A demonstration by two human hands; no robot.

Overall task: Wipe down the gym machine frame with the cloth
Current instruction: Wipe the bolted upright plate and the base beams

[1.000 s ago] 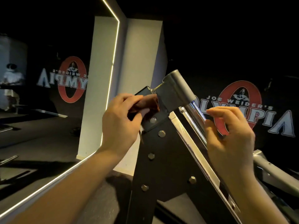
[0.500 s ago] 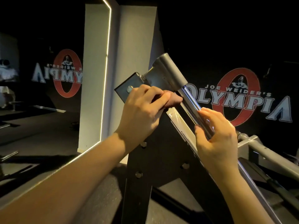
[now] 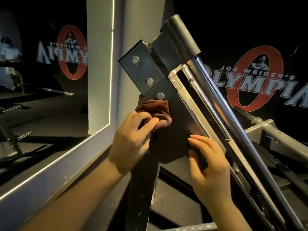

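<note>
The gym machine frame [image 3: 176,130] is a black steel plate with silver bolts, topped by a grey bracket and a chrome guide rod [image 3: 216,97] slanting down to the right. A bunched dark red cloth [image 3: 155,109] lies against the plate just below the third bolt. My left hand [image 3: 133,139] grips the cloth and presses it on the plate's left part. My right hand [image 3: 208,165] rests on the plate's lower right edge, fingers loosely bent round that edge, beside the silver rail.
A wall mirror with a lit white frame [image 3: 93,140] runs along the left, close to my left arm. A grey machine arm [image 3: 275,130] juts out at the right behind the rod. Dark walls carry a red and white logo [image 3: 250,77]. Dark floor lies below.
My left hand has slid the cloth down from the top bracket to the plate under the bolts. My right hand has left the chrome rod and dropped to the plate's lower edge.
</note>
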